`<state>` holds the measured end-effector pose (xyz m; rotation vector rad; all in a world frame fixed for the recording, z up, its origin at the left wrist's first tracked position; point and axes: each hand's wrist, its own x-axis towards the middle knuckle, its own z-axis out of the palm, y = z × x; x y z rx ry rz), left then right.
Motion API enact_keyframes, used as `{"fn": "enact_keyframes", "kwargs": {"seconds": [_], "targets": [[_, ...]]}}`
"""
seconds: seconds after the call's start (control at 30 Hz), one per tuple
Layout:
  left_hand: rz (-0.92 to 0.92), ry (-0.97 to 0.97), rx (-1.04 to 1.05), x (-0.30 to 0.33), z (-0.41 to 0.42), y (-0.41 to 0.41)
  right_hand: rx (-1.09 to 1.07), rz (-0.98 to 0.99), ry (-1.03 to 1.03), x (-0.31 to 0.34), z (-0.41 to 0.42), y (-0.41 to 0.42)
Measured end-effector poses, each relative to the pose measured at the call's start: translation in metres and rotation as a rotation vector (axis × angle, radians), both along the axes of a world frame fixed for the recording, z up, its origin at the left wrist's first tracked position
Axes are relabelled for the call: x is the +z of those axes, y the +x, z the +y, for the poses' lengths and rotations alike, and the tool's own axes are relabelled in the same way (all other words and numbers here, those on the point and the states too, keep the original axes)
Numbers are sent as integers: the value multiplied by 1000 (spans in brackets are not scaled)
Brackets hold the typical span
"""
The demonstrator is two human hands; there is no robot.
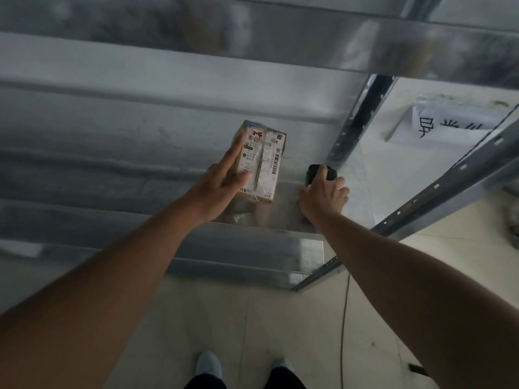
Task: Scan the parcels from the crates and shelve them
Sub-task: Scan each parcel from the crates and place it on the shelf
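Observation:
A small brown cardboard parcel (264, 164) with a white shipping label and a red-marked sticker lies flat on a grey metal shelf (112, 153). My left hand (222, 175) reaches over the parcel's left edge with its fingers straight, touching or just above it. My right hand (323, 197) is to the right of the parcel and grips a black handheld scanner (320, 172), which points toward the back of the shelf.
A slotted metal upright (354, 122) stands right of the scanner, and a second rail (438, 189) runs diagonally at the right. Another shelf board (252, 32) hangs overhead. A white paper sign (449, 124) lies beyond the upright. Tiled floor and my shoes (207, 363) are below.

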<state>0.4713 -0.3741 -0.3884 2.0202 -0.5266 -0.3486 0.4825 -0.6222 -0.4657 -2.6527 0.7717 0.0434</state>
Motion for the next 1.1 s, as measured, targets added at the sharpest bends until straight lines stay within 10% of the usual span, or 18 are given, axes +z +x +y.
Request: {"fn": "enact_keyframes", "kwargs": {"seconds": [0.37, 0.77, 1.1], "targets": [[95, 42, 80, 40, 12, -42, -35, 20, 266, 50, -6, -36], [99, 22, 205, 79, 27, -94, -248, 191, 1405, 131, 8, -85], [45, 50, 158, 108, 83, -106, -156, 51, 1751, 161, 73, -125]]}}
